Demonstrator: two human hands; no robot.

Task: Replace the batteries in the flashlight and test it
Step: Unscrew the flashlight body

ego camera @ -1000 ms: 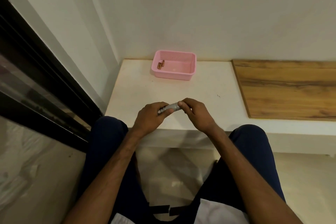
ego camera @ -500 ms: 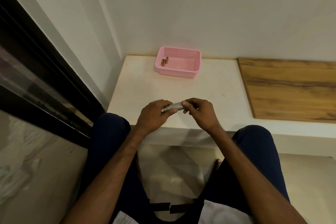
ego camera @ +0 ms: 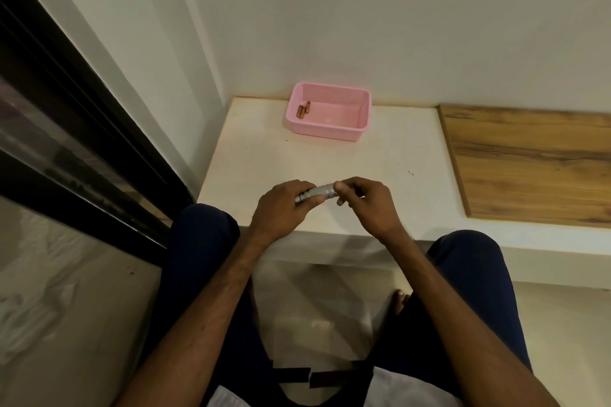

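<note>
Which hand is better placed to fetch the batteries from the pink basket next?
Probably the right hand: only its fingertips touch the flashlight end, while the left hand wraps the body. The batteries lie in the basket, ahead.

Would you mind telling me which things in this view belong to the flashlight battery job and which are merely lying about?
Part of the job:
flashlight, gripped by the left hand and the right hand
batteries
pink basket holding them

Just lying about:
wooden board on the white ledge
dark door frame to the left
</note>
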